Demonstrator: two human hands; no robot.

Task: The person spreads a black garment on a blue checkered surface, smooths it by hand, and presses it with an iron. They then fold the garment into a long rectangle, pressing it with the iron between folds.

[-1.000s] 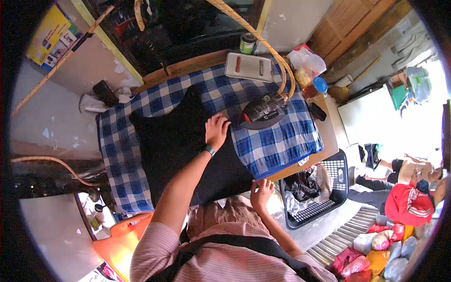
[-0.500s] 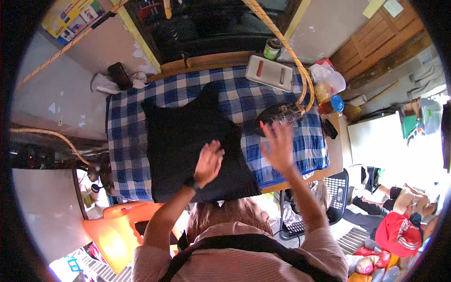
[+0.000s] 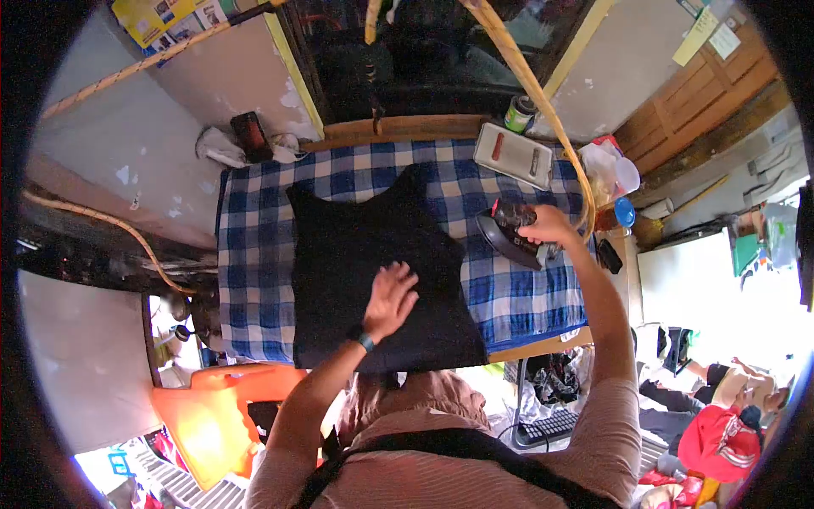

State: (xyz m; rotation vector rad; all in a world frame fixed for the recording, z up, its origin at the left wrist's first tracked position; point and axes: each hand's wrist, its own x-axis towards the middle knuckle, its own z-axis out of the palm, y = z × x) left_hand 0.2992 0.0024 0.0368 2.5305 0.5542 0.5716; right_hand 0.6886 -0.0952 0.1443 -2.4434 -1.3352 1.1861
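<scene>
head: since half a second ago our right hand [image 3: 547, 227] has dropped from mid-air onto the iron [image 3: 511, 237] and now grips its handle | left hand [image 3: 392, 297] stays open, palm flat on the black garment [image 3: 365, 246] | garment lies spread on the checked surface [image 3: 254, 254], iron just right of it

one head-worn fisheye view looks steeply down, close over the checked ironing table [image 3: 254, 254].
</scene>
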